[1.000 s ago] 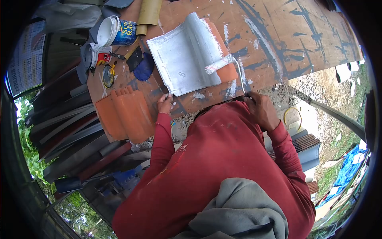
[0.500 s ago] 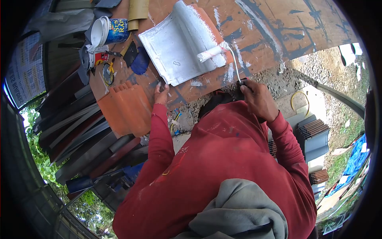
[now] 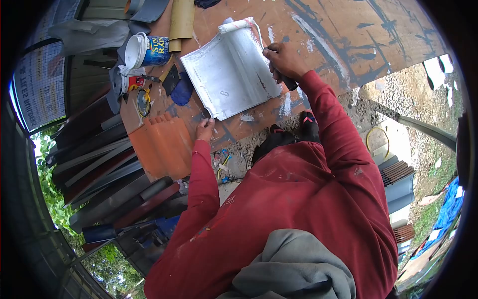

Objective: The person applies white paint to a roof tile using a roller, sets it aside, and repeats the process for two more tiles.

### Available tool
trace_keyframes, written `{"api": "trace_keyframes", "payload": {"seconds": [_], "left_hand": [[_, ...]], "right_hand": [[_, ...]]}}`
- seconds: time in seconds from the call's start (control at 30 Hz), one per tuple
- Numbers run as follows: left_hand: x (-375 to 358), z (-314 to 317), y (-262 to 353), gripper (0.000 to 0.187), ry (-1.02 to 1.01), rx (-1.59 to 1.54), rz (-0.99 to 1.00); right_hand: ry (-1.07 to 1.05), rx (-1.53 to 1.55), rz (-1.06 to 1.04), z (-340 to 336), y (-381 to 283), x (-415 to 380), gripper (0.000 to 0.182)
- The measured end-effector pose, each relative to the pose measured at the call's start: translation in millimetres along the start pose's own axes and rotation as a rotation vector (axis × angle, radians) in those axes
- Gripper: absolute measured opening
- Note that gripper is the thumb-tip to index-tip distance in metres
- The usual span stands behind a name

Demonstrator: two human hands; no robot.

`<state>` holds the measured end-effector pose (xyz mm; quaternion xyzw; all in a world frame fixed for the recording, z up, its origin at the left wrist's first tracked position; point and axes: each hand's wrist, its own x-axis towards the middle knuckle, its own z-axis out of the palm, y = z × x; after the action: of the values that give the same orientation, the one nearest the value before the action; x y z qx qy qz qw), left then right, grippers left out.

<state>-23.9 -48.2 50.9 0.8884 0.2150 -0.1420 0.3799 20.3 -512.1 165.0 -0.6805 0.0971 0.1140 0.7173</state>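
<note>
My right hand is closed around the dark handle of a paint roller. The roller's white sleeve lies across the far end of a roof tile, which is coated white over its curved surface. Near the tile's close left corner, my left hand has its fingertips at the tile's edge, thumb and fingers close together. The tile rests on a brown, paint-stained board. An uncoated orange tile lies to the left of my left hand.
On the left of the board stand a blue paint can, a smaller red-and-white can and a dark blue cloth. Behind them lies a tan roll. Grey tiles are stacked on the ground at right.
My right hand has moved forward with the roller, from the tile's near right side to its far end. The orange strip along the tile's right side now looks white.
</note>
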Motion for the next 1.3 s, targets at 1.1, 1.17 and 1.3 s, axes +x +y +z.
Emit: {"api": "trace_keyframes", "payload": {"seconds": [1.1,1.17,1.3], "left_hand": [[4.1,-13.8,11.0,0.050,-0.141,0.034,-0.075],[6.4,-14.3,10.5,0.051,-0.178,0.027,-0.062],[8.5,-13.8,3.5,0.051,-0.147,0.048,-0.049]], "right_hand": [[-0.003,0.233,0.082,-16.0,38.9,8.7,0.029],[-0.060,0.235,0.081,-22.7,48.1,-13.2,0.029],[-0.158,0.301,0.190,-45.9,69.1,-87.5,0.030]]}}
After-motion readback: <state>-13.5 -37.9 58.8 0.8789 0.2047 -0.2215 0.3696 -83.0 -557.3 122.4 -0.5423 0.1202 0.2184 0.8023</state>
